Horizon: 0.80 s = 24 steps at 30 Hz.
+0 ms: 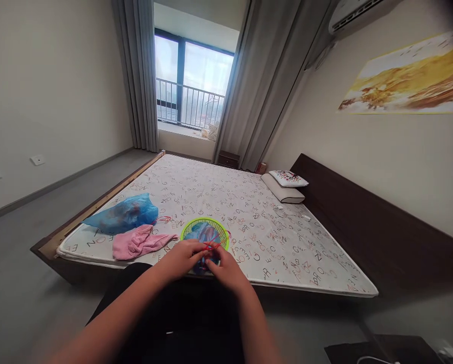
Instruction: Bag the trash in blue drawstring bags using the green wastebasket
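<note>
My left hand (pixel 183 257) and my right hand (pixel 225 267) meet at the near edge of the bed, both with fingers pinched together. Between them runs a thin red string (pixel 210 246), its loops showing above the fingertips. Just beyond my hands sits a lime-green plastic basket (pixel 205 219) with a blue plastic bag (pixel 200 232) inside. Some dark blue material hangs below my fingers, too small to make out. To the left lie a crumpled pink cloth (pixel 135 243) and a larger filled blue plastic bag (pixel 130 212), with red string beside it.
The letter-printed mattress (pixel 219 187) rests in a wooden bed frame (pixel 46 245). A cushion (pixel 288 178) and a beige pillow (pixel 285 191) are by the dark headboard (pixel 344 212). A white cable (pixel 306 218) lies on the right side.
</note>
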Tool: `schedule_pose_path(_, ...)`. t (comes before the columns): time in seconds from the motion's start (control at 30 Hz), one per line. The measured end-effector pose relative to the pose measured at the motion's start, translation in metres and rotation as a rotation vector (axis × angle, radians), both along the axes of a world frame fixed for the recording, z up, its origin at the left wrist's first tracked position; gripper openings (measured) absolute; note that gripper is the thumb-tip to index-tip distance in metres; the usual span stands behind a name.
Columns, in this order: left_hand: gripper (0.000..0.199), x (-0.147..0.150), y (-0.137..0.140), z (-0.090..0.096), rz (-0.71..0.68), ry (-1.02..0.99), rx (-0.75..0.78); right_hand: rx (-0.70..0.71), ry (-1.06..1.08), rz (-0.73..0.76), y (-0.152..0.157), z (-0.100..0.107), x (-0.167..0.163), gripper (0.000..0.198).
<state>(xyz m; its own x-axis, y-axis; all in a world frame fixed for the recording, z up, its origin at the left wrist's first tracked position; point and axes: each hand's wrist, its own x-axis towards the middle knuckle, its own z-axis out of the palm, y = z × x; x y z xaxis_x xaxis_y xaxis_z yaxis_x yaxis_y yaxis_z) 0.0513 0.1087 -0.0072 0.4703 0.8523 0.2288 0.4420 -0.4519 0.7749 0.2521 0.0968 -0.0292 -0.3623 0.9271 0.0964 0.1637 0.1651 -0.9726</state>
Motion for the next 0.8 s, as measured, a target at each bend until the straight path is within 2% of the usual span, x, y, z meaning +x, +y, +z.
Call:
schedule_pose_path(0.13,0.026,0.001,-0.002,-0.004,0.154,-0.001,0.188,0.038,-0.009,-0.13,0.004,-0.005,-0.002,0.037)
schedule_pose_path(0.23,0.025,0.005,-0.007,-0.012,0.197,-0.073,0.284,-0.015,0.031,-0.139,0.007,-0.008,-0.002,0.039)
schedule_pose_path(0.33,0.028,0.01,-0.014,-0.016,0.078,-0.108,0.337,-0.097,0.125,-0.171,0.012,-0.015,-0.004,0.045)
schedule_pose_path(0.43,0.03,0.013,-0.017,-0.017,-0.038,-0.112,0.329,-0.13,0.232,-0.159,0.015,-0.018,-0.007,0.048)
schedule_pose_path(0.53,0.028,0.013,-0.017,-0.019,-0.081,-0.107,0.305,-0.157,0.316,-0.086,0.013,-0.014,-0.008,0.041)
schedule_pose_path(0.67,0.024,0.015,-0.016,-0.021,-0.142,-0.074,0.333,-0.169,0.364,-0.09,0.008,-0.007,-0.008,0.03)
schedule_pose_path(0.73,0.023,0.017,-0.017,-0.022,-0.184,-0.046,0.349,-0.18,0.404,-0.117,0.009,-0.008,-0.008,0.026)
schedule_pose_path(0.8,0.023,0.018,-0.02,-0.023,-0.208,-0.049,0.386,-0.182,0.478,-0.232,0.013,-0.013,-0.006,0.025)
